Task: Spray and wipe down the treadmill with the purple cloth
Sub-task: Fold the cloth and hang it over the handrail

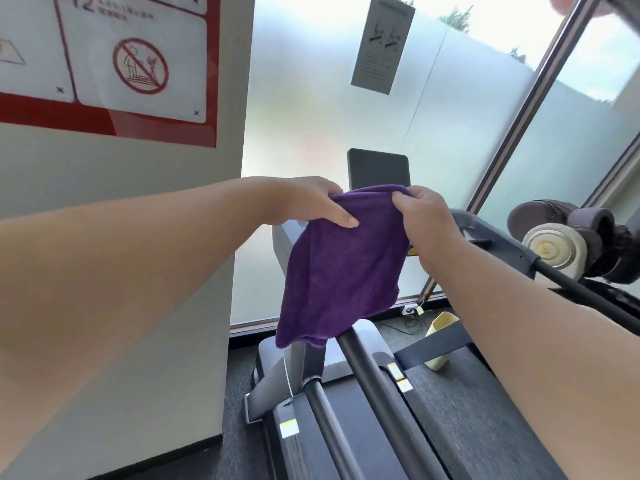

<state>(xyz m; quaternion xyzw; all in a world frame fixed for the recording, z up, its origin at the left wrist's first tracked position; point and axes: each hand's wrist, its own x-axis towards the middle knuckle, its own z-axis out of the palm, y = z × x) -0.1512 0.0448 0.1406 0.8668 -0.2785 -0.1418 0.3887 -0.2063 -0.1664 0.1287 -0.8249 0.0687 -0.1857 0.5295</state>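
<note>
Both hands hold the purple cloth (343, 265) up by its top edge, just in front of the treadmill's dark screen (379, 168). The left hand (311, 202) pinches one corner, fingers curled over the fabric; the right hand (424, 216) grips the other, thumb on the near side. The cloth hangs loose, its lower hem above the treadmill's black handrail (377, 386). I see no spray bottle. My guess is the cloth is being spread or folded before wiping; next it must be pressed flat against the screen or rail.

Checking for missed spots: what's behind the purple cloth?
The cloth, held by both hands, covers the treadmill's upright post. Only the dark screen shows above it.
</note>
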